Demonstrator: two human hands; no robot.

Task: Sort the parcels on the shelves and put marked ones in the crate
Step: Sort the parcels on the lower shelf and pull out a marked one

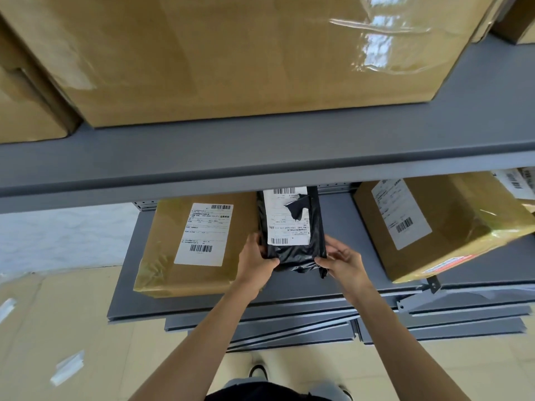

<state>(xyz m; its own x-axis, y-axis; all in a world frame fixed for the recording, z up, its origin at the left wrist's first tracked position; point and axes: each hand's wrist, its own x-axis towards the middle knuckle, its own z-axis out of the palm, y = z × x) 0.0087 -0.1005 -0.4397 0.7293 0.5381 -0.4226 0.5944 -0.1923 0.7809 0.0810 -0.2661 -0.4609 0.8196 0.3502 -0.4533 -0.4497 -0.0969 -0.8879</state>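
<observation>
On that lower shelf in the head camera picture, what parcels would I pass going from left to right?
Taped cardboard box with a white label → black plastic mailer bag, held at its near end by the left hand and right hand → tilted cardboard box with a white label.

Floor covered with flattened tan cardboard sheets, strips of clear tape stuck on them at lower left, pale grey patch of bare floor further back on the left. Loose grey metal panels stacked flat under the lower shelf edge, a small metal bracket sticking out at the right. Bottom centre: toe of a dark shoe with white sole on the cardboard, second shoe partly visible to the right, dark clothing at the frame edge
</observation>
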